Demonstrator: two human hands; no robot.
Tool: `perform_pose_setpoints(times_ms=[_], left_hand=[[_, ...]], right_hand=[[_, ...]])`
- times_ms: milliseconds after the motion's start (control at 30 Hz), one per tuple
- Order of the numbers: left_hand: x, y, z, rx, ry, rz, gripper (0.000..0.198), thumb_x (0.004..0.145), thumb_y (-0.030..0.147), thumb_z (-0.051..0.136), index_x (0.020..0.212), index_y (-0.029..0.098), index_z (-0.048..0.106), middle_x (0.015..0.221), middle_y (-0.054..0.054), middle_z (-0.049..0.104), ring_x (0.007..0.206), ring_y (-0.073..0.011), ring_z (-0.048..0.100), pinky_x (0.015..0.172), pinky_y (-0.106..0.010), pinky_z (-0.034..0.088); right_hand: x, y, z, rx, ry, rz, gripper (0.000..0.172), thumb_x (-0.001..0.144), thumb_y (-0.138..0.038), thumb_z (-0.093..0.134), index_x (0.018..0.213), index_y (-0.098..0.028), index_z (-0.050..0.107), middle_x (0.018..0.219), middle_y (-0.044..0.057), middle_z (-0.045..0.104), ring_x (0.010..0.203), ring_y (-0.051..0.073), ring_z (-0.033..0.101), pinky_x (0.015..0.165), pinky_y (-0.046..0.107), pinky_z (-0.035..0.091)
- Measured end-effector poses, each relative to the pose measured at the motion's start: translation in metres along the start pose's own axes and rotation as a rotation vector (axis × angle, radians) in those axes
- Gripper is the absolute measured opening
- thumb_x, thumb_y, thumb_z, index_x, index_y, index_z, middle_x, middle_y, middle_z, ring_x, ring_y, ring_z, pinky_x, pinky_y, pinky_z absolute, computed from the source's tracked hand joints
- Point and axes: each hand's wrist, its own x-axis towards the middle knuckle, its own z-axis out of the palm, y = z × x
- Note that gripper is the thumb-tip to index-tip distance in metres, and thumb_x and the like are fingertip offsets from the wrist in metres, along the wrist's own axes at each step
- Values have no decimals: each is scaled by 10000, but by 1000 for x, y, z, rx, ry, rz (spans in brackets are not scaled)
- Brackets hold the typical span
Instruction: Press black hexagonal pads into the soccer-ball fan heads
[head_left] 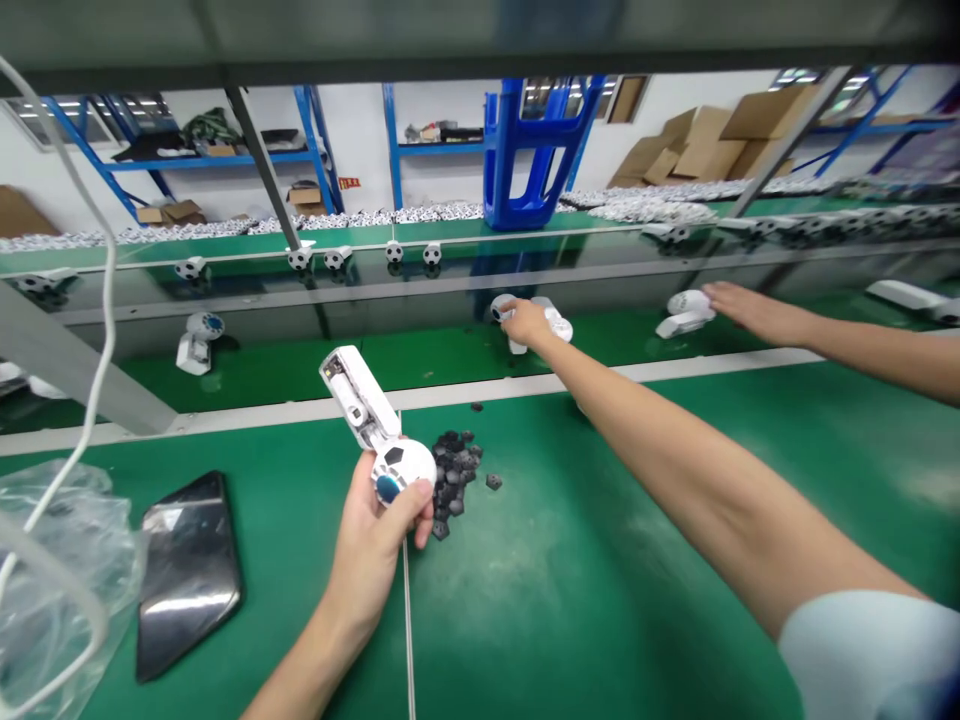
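Observation:
In my left hand, closed around its ball-shaped head, is a white soccer-ball device with a blue round insert. Its long handle points up and left, its hollow inside showing electronic parts. Just beyond those fingers lies a pile of small black pentagonal pieces on the green table. My right hand reaches over the belt, fingers closed on a second white soccer-ball device, partly hidden by the hand. A further white rounded part shows just right of those fingers.
A co-worker's hand touches another white device on the belt. One more device stands at left. A black tray, plastic bag and white cable occupy the left side. A blue stool stands behind.

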Motion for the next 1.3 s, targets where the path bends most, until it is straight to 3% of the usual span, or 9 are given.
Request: perform_pose_setpoints(times_ms=[133,267,400,500,600,700,800,1000,1300], left_hand=[[-2,1,0,-17,20,3,494,952,382,846,1342,229,586,950,5,702,677,-109,591,562,-221,502],[-6,3,2,-8,45,2,513,948,413,851,1350,236,586,912,16,691,665,-115,578,548,-219,506],[-10,2,4,22,52,-28,521,938,449,856,1329,224,597,816,33,664,641,-121,555,534,-213,500],[-11,0,6,28,48,-38,568,920,459,872,1353,219,593,799,32,662,634,-124,550,525,-211,494],[-11,-1,7,43,35,-44,594,913,474,878,1362,212,591,805,24,663,656,-137,566,530,-216,503],[-11,-1,6,58,40,-35,634,910,478,879,1396,208,575,809,20,669,663,-139,565,540,-218,507],[-9,0,4,66,60,-25,635,917,484,866,1402,204,567,799,25,667,653,-136,550,548,-223,504],[-6,5,5,34,66,-28,635,895,470,881,1381,194,582,801,19,673,624,-127,539,552,-233,489],[-6,8,2,13,56,-32,645,902,466,879,1415,199,591,840,8,640,662,-131,518,560,-234,465]], right_hand=[[-65,22,-28,-33,87,-154,371,1077,-347,733,1416,-205,682,1457,121,681,1270,300,699,1063,536,619],[-206,50,-23,-100,131,-353,483,1030,-64,542,1444,-222,734,1493,215,620,1295,387,673,1066,604,603],[-292,69,-26,-152,181,-491,276,1066,-245,580,1178,-247,833,1469,215,659,1314,493,617,1010,739,574],[-257,65,-47,-160,53,-357,225,1079,-343,644,969,-241,811,1439,158,689,1339,403,623,1116,616,552],[-166,58,-59,-184,-48,-228,202,1124,-330,624,1153,-193,769,1307,129,743,1225,292,697,1082,509,593],[-77,54,-49,-193,-214,-107,304,1088,-385,720,1326,-197,717,1367,108,724,1156,258,736,997,475,645],[-24,57,-28,-157,-356,-30,364,1077,-389,739,1379,-192,694,1392,112,710,1168,273,738,980,475,655],[15,65,-9,-67,-411,73,378,1073,-394,743,1375,-172,696,1389,120,710,1168,281,738,981,475,655],[47,39,5,87,-347,135,371,1075,-395,739,1373,-178,699,1396,118,708,1175,283,735,989,479,652]])
